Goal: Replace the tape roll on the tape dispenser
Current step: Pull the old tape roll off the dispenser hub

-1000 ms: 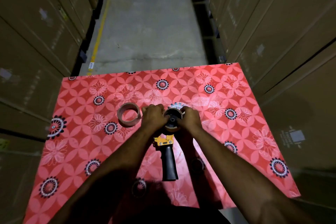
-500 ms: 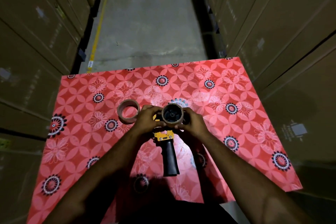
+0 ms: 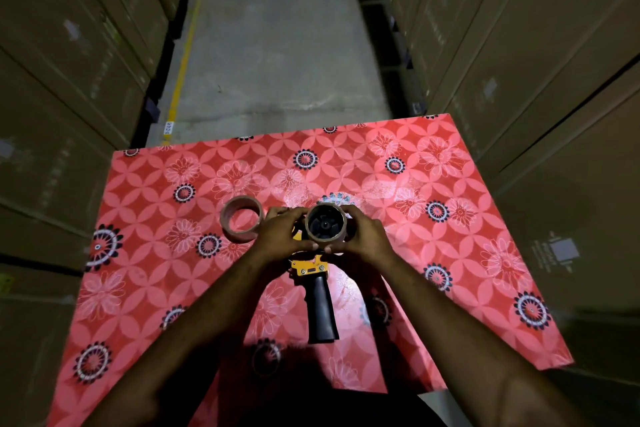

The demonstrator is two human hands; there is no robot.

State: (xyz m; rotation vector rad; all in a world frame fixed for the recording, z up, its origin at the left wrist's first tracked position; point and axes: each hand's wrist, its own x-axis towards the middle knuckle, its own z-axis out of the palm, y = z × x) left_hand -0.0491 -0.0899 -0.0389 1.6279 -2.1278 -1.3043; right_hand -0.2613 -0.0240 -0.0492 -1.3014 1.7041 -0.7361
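Observation:
The tape dispenser has a yellow body and a black handle that points toward me over the red patterned table. A thin brown cardboard core sits around the dispenser's black hub, facing up. My left hand grips the core and dispenser from the left. My right hand grips them from the right. A brown tape roll lies flat on the table just left of my left hand, apart from it.
Tall stacks of cardboard boxes line both sides of a narrow aisle. A grey concrete floor with a yellow line runs beyond the table's far edge.
Both hands have lifted and tilted the dispenser's head, so the core and black hub now face up toward me. The roll on the table has not moved.

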